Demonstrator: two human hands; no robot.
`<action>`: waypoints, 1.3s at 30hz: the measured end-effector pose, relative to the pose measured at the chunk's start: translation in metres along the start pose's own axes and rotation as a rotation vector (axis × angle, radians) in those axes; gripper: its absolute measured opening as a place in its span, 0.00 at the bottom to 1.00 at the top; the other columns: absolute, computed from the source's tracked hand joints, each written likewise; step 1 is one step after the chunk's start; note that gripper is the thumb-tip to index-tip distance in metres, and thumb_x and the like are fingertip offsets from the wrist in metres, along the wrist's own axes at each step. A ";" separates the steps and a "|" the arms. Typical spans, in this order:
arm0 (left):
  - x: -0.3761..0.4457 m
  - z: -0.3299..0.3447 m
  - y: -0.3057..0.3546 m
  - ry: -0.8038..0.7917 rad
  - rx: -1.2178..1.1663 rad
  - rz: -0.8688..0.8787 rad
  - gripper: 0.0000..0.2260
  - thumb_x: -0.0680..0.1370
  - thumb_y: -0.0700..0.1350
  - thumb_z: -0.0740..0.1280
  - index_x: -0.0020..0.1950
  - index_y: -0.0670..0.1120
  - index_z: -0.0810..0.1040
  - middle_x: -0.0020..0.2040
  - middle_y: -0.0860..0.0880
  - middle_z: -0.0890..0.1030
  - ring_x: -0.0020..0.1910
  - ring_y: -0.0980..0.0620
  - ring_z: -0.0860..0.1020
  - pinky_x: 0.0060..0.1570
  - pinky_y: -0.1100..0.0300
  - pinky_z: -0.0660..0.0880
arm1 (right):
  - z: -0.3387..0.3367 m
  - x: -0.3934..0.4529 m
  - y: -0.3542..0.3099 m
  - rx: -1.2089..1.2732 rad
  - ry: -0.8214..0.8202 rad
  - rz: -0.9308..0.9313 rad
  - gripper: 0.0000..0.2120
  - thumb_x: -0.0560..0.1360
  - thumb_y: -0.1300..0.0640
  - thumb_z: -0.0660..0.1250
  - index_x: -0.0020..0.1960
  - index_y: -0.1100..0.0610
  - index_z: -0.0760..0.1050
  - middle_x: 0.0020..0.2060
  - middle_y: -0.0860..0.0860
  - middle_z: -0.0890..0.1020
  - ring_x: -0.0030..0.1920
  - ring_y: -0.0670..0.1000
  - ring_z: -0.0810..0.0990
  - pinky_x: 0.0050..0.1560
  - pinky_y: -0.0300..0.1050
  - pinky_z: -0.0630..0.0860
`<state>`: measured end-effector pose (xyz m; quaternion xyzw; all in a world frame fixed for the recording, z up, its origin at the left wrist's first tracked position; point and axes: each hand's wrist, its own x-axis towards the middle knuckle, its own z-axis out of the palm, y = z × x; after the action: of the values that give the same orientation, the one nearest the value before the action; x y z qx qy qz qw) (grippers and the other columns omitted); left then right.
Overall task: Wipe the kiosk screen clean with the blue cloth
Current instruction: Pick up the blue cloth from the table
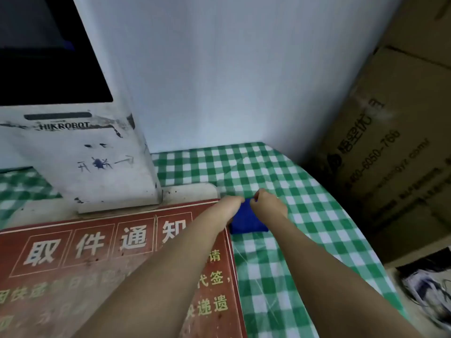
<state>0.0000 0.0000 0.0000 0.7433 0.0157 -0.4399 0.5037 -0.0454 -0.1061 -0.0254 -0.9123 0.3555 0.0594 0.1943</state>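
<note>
A folded blue cloth [247, 220] lies on the green checked tablecloth, just right of the red sign. My left hand [230, 206] and my right hand [267, 203] both reach over it, with fingers pinching its far edge. The hands cover the cloth's top part. The kiosk [85, 152] is a scuffed white unit at the upper left, and its dark screen [48, 52] is off. Both hands are well to the right of the screen and lower than it.
A red sign [97, 259] with white characters lies flat in front of the kiosk. The green checked tablecloth [280, 264] covers the table, whose right edge curves away. Brown cardboard boxes [402, 142] are stacked at the right, and a white wall [231, 69] stands behind.
</note>
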 end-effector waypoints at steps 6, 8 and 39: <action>0.012 0.009 -0.013 -0.071 -0.202 -0.146 0.18 0.79 0.47 0.63 0.67 0.42 0.70 0.59 0.45 0.77 0.55 0.48 0.76 0.57 0.57 0.73 | 0.035 0.014 0.015 0.151 -0.104 0.084 0.24 0.79 0.54 0.60 0.72 0.59 0.61 0.68 0.57 0.67 0.64 0.57 0.70 0.59 0.51 0.72; 0.016 0.011 -0.015 -0.087 -0.243 -0.160 0.13 0.79 0.46 0.63 0.61 0.43 0.71 0.52 0.46 0.78 0.48 0.49 0.77 0.47 0.59 0.75 | 0.041 0.019 0.018 0.221 -0.088 0.116 0.27 0.78 0.55 0.61 0.74 0.60 0.58 0.69 0.58 0.64 0.67 0.58 0.66 0.64 0.53 0.69; -0.022 -0.040 0.015 0.099 -0.352 -0.002 0.20 0.80 0.47 0.59 0.70 0.41 0.69 0.67 0.41 0.74 0.61 0.44 0.75 0.60 0.54 0.71 | -0.035 -0.006 -0.048 1.014 -0.104 -0.052 0.22 0.74 0.66 0.64 0.66 0.55 0.64 0.52 0.53 0.75 0.46 0.51 0.77 0.42 0.42 0.76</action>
<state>0.0188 0.0325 0.0303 0.6645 0.1182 -0.3935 0.6242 -0.0189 -0.0843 0.0231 -0.7078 0.3068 -0.0799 0.6313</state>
